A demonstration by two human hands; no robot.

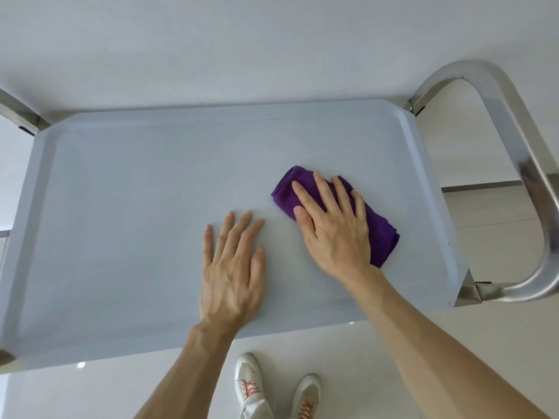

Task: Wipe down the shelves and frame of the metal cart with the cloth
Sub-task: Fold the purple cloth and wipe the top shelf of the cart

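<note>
The cart's top shelf (121,222) is lying flat and wide, pale grey with a raised rim and clipped corners. A shiny metal frame (496,95) is looping round its right end as a curved handle. A folded purple cloth (381,234) is lying on the right half of the shelf, slanting away from the near edge, well inside the rim.

Matt painted metal shelf (121,207), fuzzy purple cloth (381,234), polished steel handle (514,140).
</note>
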